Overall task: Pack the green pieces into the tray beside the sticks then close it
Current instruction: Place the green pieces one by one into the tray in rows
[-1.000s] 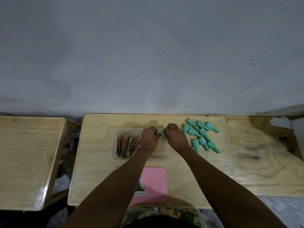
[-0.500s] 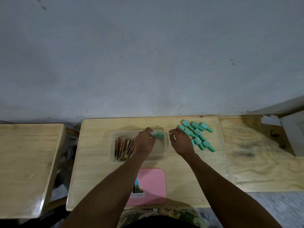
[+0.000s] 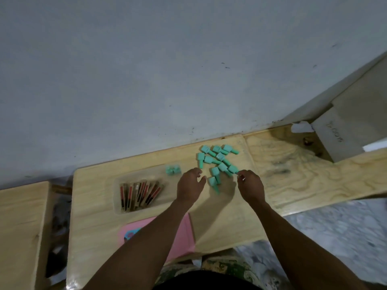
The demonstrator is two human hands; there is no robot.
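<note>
Hands over scattered green pieces, tray partly packed

Hands reach forward over a pale wooden tabletop (image 3: 100,206). The left hand (image 3: 189,188) hovers palm down, its fingers (image 3: 196,172) loosely curled and slightly apart, holding nothing that can be seen. Just beyond and to the right of those fingers lies the loose pile of green pieces (image 3: 217,162), spread across the tabletop. The right hand (image 3: 250,186) is at the pile's right edge, its fingers (image 3: 240,174) pinched close together beside one green piece; whether they grip it cannot be told. To the left of the left fingers sits the clear tray (image 3: 117,207), with the sticks (image 3: 139,192) lying at its far-left end and packed green pieces (image 3: 173,170) at the end nearest the fingers. A pink lid (image 3: 182,237) lies below the tray, partly hidden by the left forearm.
</note>
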